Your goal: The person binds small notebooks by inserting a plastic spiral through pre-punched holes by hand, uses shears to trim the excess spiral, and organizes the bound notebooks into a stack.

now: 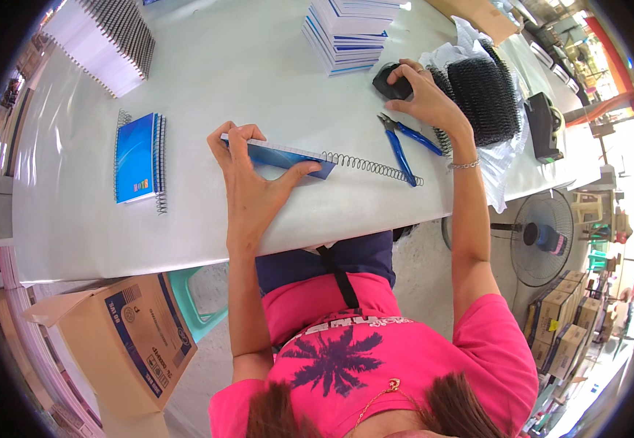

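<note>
My left hand (248, 175) grips a thin blue notebook (280, 157) on its edge, fingers over the far side and thumb along the near side. A dark spiral coil (364, 166) runs out of the notebook's right end to the pliers. My right hand (430, 98) curls its fingers and thumb around a small black rounded object (392, 82); its exact kind I cannot make out. Just below lies a pair of blue-handled pliers (401, 150), its handles spread. Right of that hand, a pile of black spiral coils (481, 98) rests on white wrapping.
Blue spiral notebooks (136, 157) lie at the left, near a tall stack of coil-bound books (109, 44). Another stack of books (350, 33) stands at the back. A black tape dispenser (544, 128) sits at the right edge. Cardboard box (127, 328) and fan (542, 237) flank me below.
</note>
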### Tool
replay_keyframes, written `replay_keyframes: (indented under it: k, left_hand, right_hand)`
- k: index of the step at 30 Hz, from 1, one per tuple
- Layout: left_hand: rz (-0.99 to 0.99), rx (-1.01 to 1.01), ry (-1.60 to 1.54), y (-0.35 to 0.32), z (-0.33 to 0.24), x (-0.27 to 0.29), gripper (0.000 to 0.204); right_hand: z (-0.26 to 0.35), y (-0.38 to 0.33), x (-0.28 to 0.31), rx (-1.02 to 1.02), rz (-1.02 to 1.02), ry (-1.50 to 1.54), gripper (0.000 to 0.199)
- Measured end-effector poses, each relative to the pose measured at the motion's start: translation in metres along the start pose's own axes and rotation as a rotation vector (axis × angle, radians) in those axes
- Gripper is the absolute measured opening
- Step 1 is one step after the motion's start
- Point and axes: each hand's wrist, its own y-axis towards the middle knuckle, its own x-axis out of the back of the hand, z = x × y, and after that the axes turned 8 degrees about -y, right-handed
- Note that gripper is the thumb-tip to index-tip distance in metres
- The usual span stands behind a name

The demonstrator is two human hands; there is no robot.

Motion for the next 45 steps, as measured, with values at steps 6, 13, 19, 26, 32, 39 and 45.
replay_keyframes:
  k: [6,13,19,26,32,39,45]
  left_hand:
    - [-0.004,-0.026,0.037,-0.001,0.005,0.001,0.082]
    - [-0.004,-0.033,0.005,0.000,0.003,-0.004,0.080]
    - [-0.010,-0.031,0.004,0.001,0.001,-0.004,0.077]
    - [-0.009,-0.052,0.023,0.001,0.002,-0.004,0.078]
    - [0.005,0.010,0.005,0.001,0.000,-0.002,0.079]
    - [0.000,-0.037,-0.025,0.005,0.001,-0.003,0.076]
    - [0.049,-0.053,-0.052,0.005,0.007,0.001,0.075]
  right_hand:
    - [0.033,-0.018,0.007,0.001,0.023,0.166,0.047]
    - [0.037,-0.023,-0.012,0.028,-0.050,0.098,0.049]
    - [0.056,-0.034,0.002,0.368,0.408,1.495,0.068]
    - [0.076,-0.037,0.006,0.268,0.423,0.973,0.050]
    - [0.093,-0.041,0.005,0.119,0.345,0.520,0.045]
    - [0.095,-0.054,0.004,0.107,0.272,0.603,0.036]
    - [0.095,-0.066,0.007,0.231,0.297,0.832,0.043]
